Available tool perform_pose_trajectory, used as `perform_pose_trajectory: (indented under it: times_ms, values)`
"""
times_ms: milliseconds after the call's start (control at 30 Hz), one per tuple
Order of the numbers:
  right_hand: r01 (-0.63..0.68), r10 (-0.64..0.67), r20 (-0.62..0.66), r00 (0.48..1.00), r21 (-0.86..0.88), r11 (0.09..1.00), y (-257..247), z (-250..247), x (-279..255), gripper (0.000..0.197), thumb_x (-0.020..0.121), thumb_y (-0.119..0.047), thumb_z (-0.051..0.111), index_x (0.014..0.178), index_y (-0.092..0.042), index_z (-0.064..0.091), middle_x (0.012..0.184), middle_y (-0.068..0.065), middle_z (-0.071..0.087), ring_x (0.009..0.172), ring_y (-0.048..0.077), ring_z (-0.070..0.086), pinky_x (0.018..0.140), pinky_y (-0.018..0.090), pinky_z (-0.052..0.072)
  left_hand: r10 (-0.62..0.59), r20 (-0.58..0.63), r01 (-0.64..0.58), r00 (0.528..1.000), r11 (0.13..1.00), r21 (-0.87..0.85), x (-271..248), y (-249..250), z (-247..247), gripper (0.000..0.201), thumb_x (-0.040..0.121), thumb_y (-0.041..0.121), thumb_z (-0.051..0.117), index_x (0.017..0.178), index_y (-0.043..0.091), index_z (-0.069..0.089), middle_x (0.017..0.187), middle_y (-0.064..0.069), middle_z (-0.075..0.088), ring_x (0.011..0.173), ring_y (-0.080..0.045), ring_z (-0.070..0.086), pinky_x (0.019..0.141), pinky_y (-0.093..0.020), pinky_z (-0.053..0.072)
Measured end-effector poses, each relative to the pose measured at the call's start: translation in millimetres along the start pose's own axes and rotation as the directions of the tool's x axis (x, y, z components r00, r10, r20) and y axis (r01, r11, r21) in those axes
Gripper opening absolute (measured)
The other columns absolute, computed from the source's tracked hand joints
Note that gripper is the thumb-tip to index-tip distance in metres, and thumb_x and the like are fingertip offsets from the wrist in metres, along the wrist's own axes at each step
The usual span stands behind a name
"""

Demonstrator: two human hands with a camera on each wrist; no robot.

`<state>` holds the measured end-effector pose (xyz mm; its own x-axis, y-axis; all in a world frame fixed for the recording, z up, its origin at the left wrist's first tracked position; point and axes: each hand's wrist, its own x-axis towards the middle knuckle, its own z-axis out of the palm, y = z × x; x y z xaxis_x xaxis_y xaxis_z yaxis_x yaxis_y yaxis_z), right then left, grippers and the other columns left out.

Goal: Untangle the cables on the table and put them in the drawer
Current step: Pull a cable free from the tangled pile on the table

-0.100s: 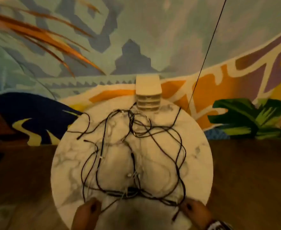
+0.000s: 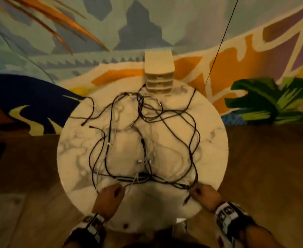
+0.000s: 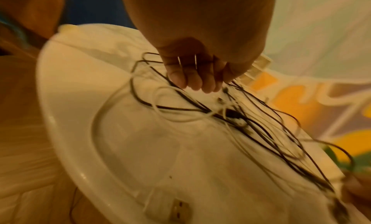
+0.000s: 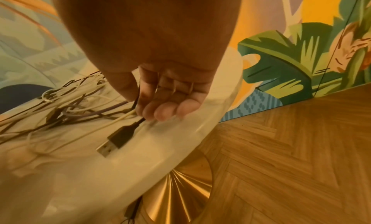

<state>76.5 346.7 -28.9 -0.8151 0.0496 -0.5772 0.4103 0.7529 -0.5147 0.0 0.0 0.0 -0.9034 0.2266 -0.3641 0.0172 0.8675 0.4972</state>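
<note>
A tangle of black and white cables [image 2: 143, 176] sprawls over the round marble table [image 2: 209, 140]. A small cream drawer unit [image 2: 159, 76] with all its drawers pushed in stands at the table's far edge. My left hand [image 2: 111, 192] sits on the tangle's near left edge. In the left wrist view its fingers [image 3: 192, 82] curl over strands, and a black strand comes out between thumb and fingers. My right hand [image 2: 202, 192] is at the near right edge. It pinches a black cable between thumb and forefinger [image 4: 140, 106], and the cable's USB plug [image 4: 120, 137] lies just below.
A white USB plug [image 3: 176, 211] lies loose on the table near my body. The table stands on a gold base [image 4: 180, 195] over a wooden floor [image 2: 263, 167]. A painted wall is right behind the drawer unit, with a thin black cord [image 2: 218, 42] running down it.
Both hands have edged slightly inward onto the near rim of the tangle. The head view has tipped down, so both wrists now show.
</note>
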Motion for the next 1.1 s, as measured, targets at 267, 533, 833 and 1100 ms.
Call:
perform_pose_trajectory:
  times_ms: [267, 533, 833, 1100]
  values:
    - [-0.151, 0.150, -0.038, 0.988, -0.028, 0.988, -1.7, 16.9, -18.4, 0.046, 0.092, -0.055, 0.043, 0.077, -0.016, 0.063, 0.073, 0.002, 0.062, 0.075, 0.024, 0.061, 0.061, 0.031, 0.041, 0.341, 0.548, -0.555, 0.764, 0.780, 0.289, -3.5, 49.8, 43.7, 0.028, 0.095, 0.040, 0.039, 0.095, 0.019, 0.058, 0.096, -0.004, 0.062, 0.088, -0.022, 0.057, 0.069, -0.030, 0.036]
    - [-0.299, 0.298, -0.017, 0.954, -0.101, 0.949, -23.2, 28.1, -5.6, 0.044, 0.083, -0.052, 0.058, 0.090, -0.010, 0.069, 0.093, 0.011, 0.069, 0.088, 0.028, 0.064, 0.066, 0.029, 0.046, 0.450, 0.621, -0.677, 0.642, 0.713, 0.183, 4.9, 77.7, 56.4, 0.022, 0.092, 0.037, 0.044, 0.084, 0.019, 0.054, 0.088, -0.006, 0.061, 0.082, -0.025, 0.055, 0.066, -0.031, 0.038]
    - [-0.233, 0.224, 0.069, 0.972, 0.392, 0.890, -15.6, -15.2, -33.0, 0.034, 0.086, -0.033, 0.066, 0.061, -0.011, 0.064, 0.053, 0.000, 0.061, 0.045, 0.007, 0.049, 0.045, 0.017, 0.041, 0.569, 0.504, -0.715, 0.649, 0.684, 0.148, 14.0, 110.6, 47.5, 0.028, 0.093, 0.035, 0.045, 0.118, 0.024, 0.051, 0.100, -0.001, 0.063, 0.092, -0.022, 0.059, 0.076, -0.034, 0.047]
    - [-0.099, 0.110, 0.043, 0.993, 0.813, 0.573, -55.2, -48.9, -43.7, 0.045, 0.094, -0.017, 0.046, 0.054, -0.016, 0.066, 0.047, 0.004, 0.041, 0.045, 0.016, 0.041, 0.049, 0.026, 0.036, 0.731, 0.222, -0.745, 0.646, 0.666, -0.025, 14.9, 186.2, 42.4, 0.041, 0.093, 0.035, 0.051, 0.129, 0.018, 0.043, 0.122, 0.000, 0.053, 0.106, -0.018, 0.054, 0.084, -0.035, 0.048]
